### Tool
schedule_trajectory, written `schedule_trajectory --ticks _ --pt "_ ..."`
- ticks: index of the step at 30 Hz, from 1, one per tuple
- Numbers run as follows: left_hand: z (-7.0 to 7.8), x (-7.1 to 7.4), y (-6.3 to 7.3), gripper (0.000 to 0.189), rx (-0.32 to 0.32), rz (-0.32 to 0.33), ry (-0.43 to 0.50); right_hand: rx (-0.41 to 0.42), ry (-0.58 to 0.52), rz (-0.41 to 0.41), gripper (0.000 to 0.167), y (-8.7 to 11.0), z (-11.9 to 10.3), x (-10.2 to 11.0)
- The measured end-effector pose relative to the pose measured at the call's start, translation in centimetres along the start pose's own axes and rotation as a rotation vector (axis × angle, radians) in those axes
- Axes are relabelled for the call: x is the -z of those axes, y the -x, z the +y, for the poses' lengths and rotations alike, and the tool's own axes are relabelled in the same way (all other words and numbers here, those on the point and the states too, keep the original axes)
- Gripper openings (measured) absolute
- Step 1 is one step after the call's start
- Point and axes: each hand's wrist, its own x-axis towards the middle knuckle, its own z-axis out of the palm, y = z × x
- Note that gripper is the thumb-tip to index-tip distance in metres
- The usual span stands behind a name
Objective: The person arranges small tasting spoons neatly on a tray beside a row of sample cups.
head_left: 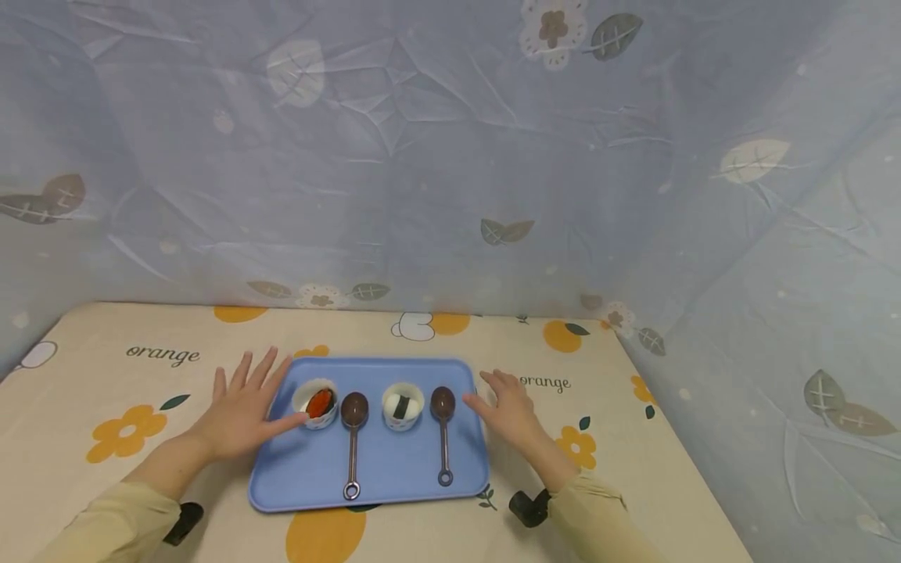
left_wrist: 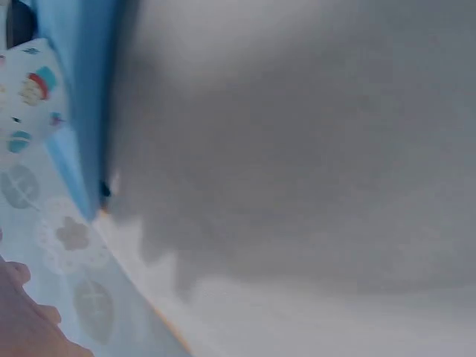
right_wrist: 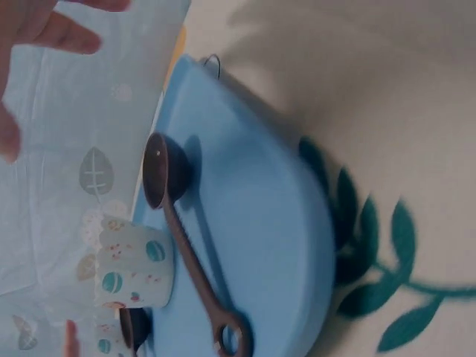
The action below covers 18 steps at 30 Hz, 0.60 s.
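A blue tray (head_left: 394, 477) lies in the middle of the table. On it stand two patterned paper cups. The left cup (head_left: 303, 391) holds a piece with an orange-red top and a dark edge; the right cup (head_left: 402, 420) holds a white rice ball (head_left: 403, 407) with a black strip. Right of each cup is a brown long-handled spoon, the left one (head_left: 353, 446) and the right one (head_left: 443, 438). My left hand (head_left: 235, 418), fingers spread, reaches over the tray's left edge, its thumb overlapping the left cup. My right hand (head_left: 512, 413) hovers at the right edge, fingers extended, holding nothing.
A cream tablecloth (head_left: 77, 391) with orange and flower prints covers the table. Pale blue printed curtains (head_left: 422, 156) hang behind and on the right. Black wrist cameras (head_left: 529, 508) sit below both wrists.
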Motion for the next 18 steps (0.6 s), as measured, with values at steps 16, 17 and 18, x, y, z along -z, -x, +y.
schedule_trajectory --ticks 16,17,18 --pt "3.4 1.4 -0.7 0.095 -0.092 0.023 -0.012 0.204 0.174 -0.007 0.078 0.4 1.1 1.3" --pt "3.4 1.5 -0.6 0.095 -0.095 0.024 -0.019 0.209 0.181 -0.014 0.078 0.5 1.1 1.4" --pt "3.4 1.6 -0.5 0.095 -0.098 0.024 -0.024 0.217 0.188 -0.017 0.079 0.4 1.2 1.4"
